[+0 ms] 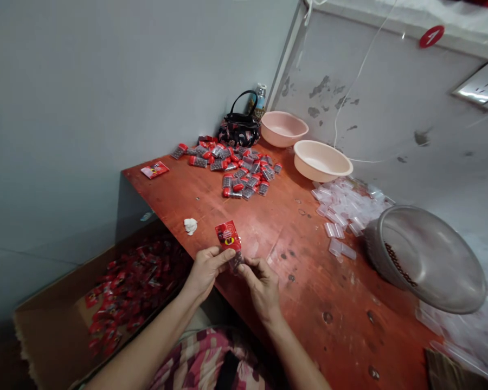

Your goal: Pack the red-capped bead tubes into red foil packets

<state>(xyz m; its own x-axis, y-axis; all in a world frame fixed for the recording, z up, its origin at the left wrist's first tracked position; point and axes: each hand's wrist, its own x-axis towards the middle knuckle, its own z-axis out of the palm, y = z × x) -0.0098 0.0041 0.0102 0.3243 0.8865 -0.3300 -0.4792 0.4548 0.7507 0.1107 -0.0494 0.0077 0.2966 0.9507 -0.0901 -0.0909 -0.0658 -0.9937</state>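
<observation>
Between my two hands, over the table's near edge, is a small blister pack with a red printed card (228, 238) and dark round pieces in its clear plastic part. My left hand (206, 271) pinches the pack from the left, its thumb across the lower part of the card. My right hand (262, 284) has thumb and fingers closed on the pack's lower right end. Beyond them lies a pile of small clear containers with red caps (244, 170), filled with dark pieces. A crumpled white tissue (190, 226) rests left of the pack.
On the orange table (293, 238) stand a pink basin (282, 130), a cream basin (323, 162) and a tilted grey bowl (431, 254) holding brown beads. Clear plastic shells (345, 203) lie alongside. A black handbag (239, 130) sits behind. Below left, a cardboard box (49, 336) contains red packs.
</observation>
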